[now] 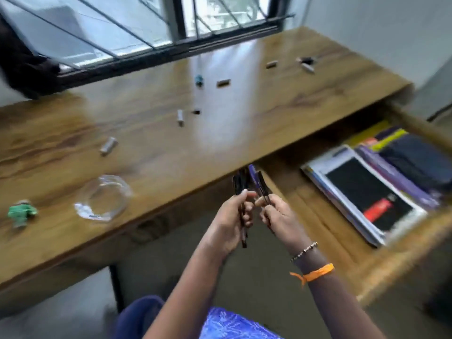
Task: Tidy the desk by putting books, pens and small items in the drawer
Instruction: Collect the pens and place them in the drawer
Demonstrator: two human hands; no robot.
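— Where are the pens (pixel 247 189)?
— In both hands, held in front of the surface's (pixel 151 152) near edge, beside the open drawer's (pixel 305 216) left corner. The left hand (pixel 230 223) grips a dark bundle upright; the right hand (pixel 278 218) pinches a purple pen and a dark one. The hands are close together, fingertips almost meeting.
— And the books (pixel 371 192)?
— Stacked inside the drawer, toward its right side; the top one has a black cover with a red patch.
— What lies on the surface?
— A clear tape roll (pixel 105 199) near the front edge, a green clip-like item (pixel 22 212) at the left end, a grey cylinder (pixel 108 146) further in, and small blurred pieces (pixel 223 83) scattered toward the window (pixel 146 28) edge and the far right corner. Blur hides what they are.
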